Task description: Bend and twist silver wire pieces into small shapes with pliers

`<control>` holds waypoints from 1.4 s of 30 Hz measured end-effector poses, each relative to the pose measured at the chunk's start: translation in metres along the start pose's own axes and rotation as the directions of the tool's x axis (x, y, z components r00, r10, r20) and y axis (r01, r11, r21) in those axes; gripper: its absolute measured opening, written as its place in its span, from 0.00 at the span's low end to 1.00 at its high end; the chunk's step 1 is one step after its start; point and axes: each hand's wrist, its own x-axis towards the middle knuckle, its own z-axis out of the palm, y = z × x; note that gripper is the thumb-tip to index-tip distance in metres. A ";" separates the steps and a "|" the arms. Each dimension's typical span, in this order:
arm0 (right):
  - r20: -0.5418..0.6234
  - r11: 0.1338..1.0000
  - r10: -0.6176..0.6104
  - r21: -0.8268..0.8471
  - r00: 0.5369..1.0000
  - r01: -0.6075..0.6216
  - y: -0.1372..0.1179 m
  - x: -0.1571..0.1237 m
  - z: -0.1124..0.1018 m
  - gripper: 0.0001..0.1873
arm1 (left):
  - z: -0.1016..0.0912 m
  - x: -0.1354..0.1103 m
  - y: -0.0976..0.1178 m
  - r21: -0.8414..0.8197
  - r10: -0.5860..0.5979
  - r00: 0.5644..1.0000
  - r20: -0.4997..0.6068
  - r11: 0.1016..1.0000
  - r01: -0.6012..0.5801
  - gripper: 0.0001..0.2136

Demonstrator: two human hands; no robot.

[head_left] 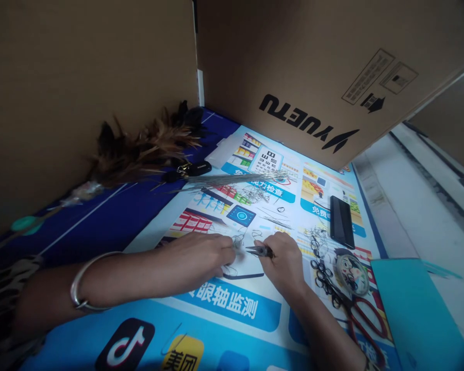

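1. Brown cardboard panels (294,62) are standing around the far side of the tabletop (139,312), one bearing the black upside-down lettering "YUETU"; a colourful printed sheet with Chinese characters is covering much of the surface.
2. Thin silvery wire (237,239) is showing between the two hands, just above the printed sheet; it is looking fine, pale and loosely looped, and its ends are blurring into the print below.
3. The left hand (204,252), its wrist wearing a silver bangle (76,288), is bringing thumb and fingers together, its grip closing on that wire; the exact contact is hiding behind the knuckles.
4. The right hand (286,257) is wrapping its grip around the pliers (260,251), whose slim, dark metal jaws are pointing at the left hand; whether the tips are meeting is too small to tell.
5. Beyond the hands, a bundle of straight wires (232,179) is lying across the sheet, with a tangle of wire pieces (255,195) resting just nearer.
6. Brown and black feathers (147,144) are spreading along the far left.
7. On the right, a black phone (342,221), a round container (352,274), red-handled scissors (351,309) and a turquoise sheet (417,309) are lying.
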 end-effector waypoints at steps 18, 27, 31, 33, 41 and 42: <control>0.060 1.000 -0.013 -0.018 0.998 0.014 0.001 0.001 0.001 0.14 | -0.003 0.001 0.006 0.017 -0.094 0.991 0.097 0.996 0.093 0.04; 0.056 0.999 -0.037 -0.004 0.998 0.038 0.002 0.000 0.001 0.14 | -0.016 0.005 0.004 -0.353 0.044 0.987 0.157 0.935 0.014 0.11; 0.048 0.999 -0.042 -0.001 0.998 0.042 0.002 0.000 0.001 0.14 | -0.016 0.005 0.005 -0.438 0.040 0.990 0.136 0.898 0.024 0.11; 0.040 0.999 -0.046 -0.001 0.998 0.046 0.002 0.000 0.001 0.15 | -0.016 0.006 0.006 -0.462 0.027 0.993 0.111 0.887 0.028 0.10; -0.042 0.999 -0.041 0.006 0.998 0.042 0.001 -0.001 0.001 0.14 | -0.007 0.012 0.000 -0.621 -0.219 0.974 0.058 0.756 0.207 0.06; -0.054 0.999 -0.041 -0.003 0.998 0.041 0.001 -0.001 0.001 0.14 | -0.005 0.012 -0.001 -0.657 -0.247 0.966 0.073 0.717 0.233 0.05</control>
